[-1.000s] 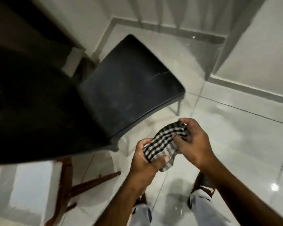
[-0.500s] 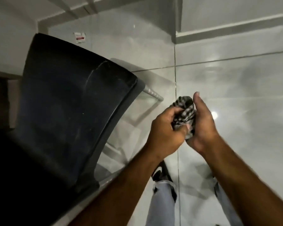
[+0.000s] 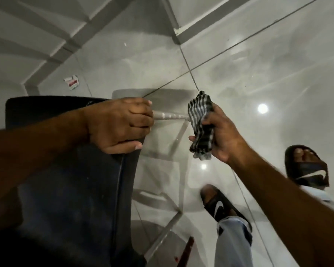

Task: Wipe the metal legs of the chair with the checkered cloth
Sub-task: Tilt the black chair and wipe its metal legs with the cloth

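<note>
The black chair fills the lower left, seen from above. One shiny metal leg sticks out to the right from under the seat's front corner. My left hand grips that leg at the top, just by the seat edge. My right hand holds the bunched black-and-white checkered cloth, which touches the lower end of the same leg. A second metal leg slants down near the bottom middle.
Glossy grey floor tiles spread to the right. My two feet in black slides stand at the lower right. A small red-and-white scrap lies on the floor near the wall. A reddish wooden piece shows at the bottom.
My left hand let go of the cloth and took hold of the chair leg. My right hand carried the cloth onto the leg. My view swung lower and nearer the chair's front corner.
</note>
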